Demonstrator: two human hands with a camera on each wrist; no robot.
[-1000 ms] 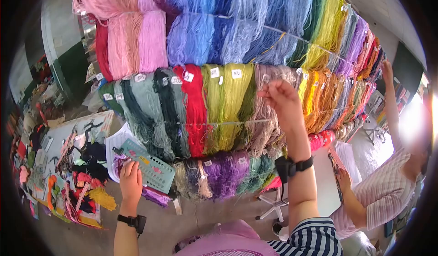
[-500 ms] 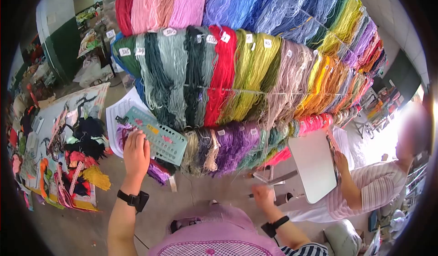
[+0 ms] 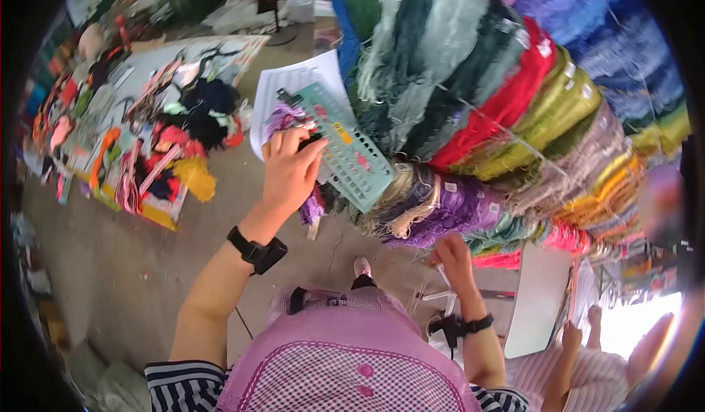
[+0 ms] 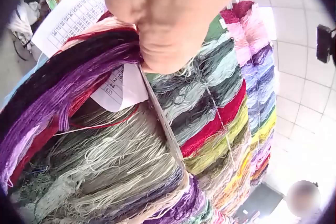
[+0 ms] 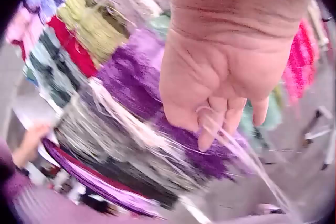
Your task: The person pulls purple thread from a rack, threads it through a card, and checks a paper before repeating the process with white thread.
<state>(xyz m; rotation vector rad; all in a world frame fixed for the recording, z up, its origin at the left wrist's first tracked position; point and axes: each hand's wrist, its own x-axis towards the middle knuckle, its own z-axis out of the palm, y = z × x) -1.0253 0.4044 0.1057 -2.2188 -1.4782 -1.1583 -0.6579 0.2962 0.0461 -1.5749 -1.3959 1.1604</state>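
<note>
The left hand (image 3: 290, 173) grips a glossy bundle (image 4: 71, 85) — purple, black, red — and holed teal board (image 3: 356, 158); the right hand (image 3: 454, 264) pinches thin, pale strands (image 5: 252, 162).

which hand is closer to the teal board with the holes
Left. The left hand is at the edge of the teal board; the right hand is farther off, below the purple yarn, holding pale thread.
</note>
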